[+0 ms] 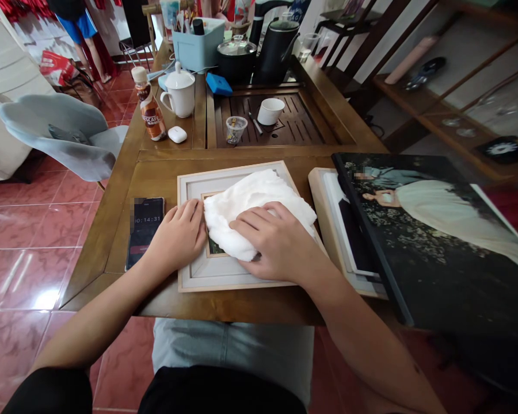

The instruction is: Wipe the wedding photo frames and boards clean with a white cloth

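A light wooden picture frame [190, 276] lies flat on the wooden table [155, 172] in front of me. My left hand [179, 238] rests flat on the frame's left side, fingers stretched out. A white cloth [254, 198] covers most of the frame's glass. My right hand [276, 241] presses down on the cloth's near edge with fingers extended and close together. A corner of the picture shows under the cloth.
A phone [144, 230] showing a timer lies left of the frame. Right of it sit a second framed picture [341, 230] and a large dark photo canvas [435, 241]. Behind are a tea tray [285, 121], mug [179, 92], bottle [150, 106], kettles and a grey chair [64, 132].
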The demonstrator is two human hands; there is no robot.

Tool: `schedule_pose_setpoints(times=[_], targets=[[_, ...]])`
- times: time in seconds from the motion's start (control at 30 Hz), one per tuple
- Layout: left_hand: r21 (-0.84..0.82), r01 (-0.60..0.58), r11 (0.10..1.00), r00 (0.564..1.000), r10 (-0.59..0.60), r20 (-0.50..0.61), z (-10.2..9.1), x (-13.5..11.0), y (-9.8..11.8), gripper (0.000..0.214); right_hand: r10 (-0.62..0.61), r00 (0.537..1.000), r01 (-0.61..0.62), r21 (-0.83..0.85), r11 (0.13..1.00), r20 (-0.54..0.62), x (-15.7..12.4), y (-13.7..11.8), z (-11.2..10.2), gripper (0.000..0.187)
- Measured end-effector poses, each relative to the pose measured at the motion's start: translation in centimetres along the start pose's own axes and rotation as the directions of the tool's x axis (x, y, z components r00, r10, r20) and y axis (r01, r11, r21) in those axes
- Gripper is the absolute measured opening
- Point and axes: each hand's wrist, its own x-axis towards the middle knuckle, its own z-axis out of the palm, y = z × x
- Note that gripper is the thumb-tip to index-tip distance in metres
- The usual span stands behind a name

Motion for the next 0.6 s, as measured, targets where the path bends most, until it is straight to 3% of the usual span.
schedule_pose_setpoints(times=[0.33, 0.6], targets=[[0.02, 0.004, 1.0, 1.0, -0.004, 0.021, -0.09, 0.11, 0.06, 0.051, 0.039, 0.999, -0.039, -0.039, 0.998, -0.015, -0.05, -0.1, 0.0, 0.033], [0.013, -0.003, 1.0, 1.0, 0.003, 0.013, -0.11, 0.06, 0.1, 0.048, -0.023, 1.0, 0.022, 0.009, 1.0, 0.02, 0.09, -0.19, -0.18, 0.029]])
